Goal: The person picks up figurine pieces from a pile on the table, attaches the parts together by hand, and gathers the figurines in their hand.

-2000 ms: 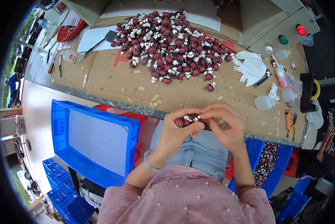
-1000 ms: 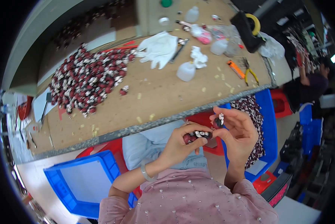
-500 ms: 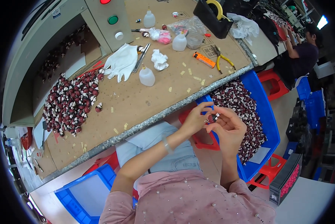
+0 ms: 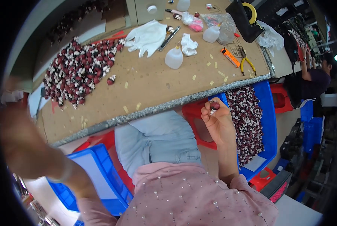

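My right hand is raised in front of the table edge, its fingertips pinching a small dark red ball with white bits. Far to the left, my left hand is smeared by motion, so its fingers cannot be made out. A heap of similar red-and-white balls lies on the brown-covered table, with a single ball just apart from it. Beside my right hand, many more such balls fill a blue bin.
A white glove, tweezers, a squeeze bottle, crumpled tissue, an orange stick-shaped item and yellow-handled pliers lie on the table. A black tape dispenser stands behind. A blue crate sits lower left. Another person works at far right.
My left hand has left the ball and swung far to the left. My right hand keeps the ball, now held slightly higher. The view has shifted, showing the table higher up.
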A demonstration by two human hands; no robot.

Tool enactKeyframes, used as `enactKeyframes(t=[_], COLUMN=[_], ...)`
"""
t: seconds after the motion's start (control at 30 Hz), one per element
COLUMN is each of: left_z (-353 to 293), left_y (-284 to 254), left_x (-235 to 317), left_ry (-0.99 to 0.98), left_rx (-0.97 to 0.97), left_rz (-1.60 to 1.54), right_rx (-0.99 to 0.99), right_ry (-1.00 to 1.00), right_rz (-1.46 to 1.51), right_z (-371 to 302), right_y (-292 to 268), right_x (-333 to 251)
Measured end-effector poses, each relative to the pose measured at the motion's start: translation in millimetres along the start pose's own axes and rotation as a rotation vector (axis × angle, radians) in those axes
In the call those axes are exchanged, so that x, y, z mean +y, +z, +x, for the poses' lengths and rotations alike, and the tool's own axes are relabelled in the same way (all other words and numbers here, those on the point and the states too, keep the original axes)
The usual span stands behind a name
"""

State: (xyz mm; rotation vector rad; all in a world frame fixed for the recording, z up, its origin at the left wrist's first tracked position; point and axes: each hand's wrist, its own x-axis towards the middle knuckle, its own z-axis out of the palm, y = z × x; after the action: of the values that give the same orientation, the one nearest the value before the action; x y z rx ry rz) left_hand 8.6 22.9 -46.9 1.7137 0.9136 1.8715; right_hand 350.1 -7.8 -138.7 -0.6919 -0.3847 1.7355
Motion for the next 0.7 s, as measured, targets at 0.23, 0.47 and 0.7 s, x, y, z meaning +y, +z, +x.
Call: enactKeyframes(t=[0.23,0.47,0.7], left_z=[-23,-15,-33], left_y=[-3,12,-32], left_x=[-13,-27,-8], left_ry=[-0.083,-0.084,-0.108], left_rx=[0.167,0.209,0.314], left_rz=[-0.127,-0.256,-0.171], right_rx=[0.016,-0.035,0.072], right_ry=[0.021,0.077,-0.282], right_rz=[-0.016,0.136,0.002], right_z=[-3,-7,-22], right_y=[1,-10,-64], right_x=[-11,-12,-59])
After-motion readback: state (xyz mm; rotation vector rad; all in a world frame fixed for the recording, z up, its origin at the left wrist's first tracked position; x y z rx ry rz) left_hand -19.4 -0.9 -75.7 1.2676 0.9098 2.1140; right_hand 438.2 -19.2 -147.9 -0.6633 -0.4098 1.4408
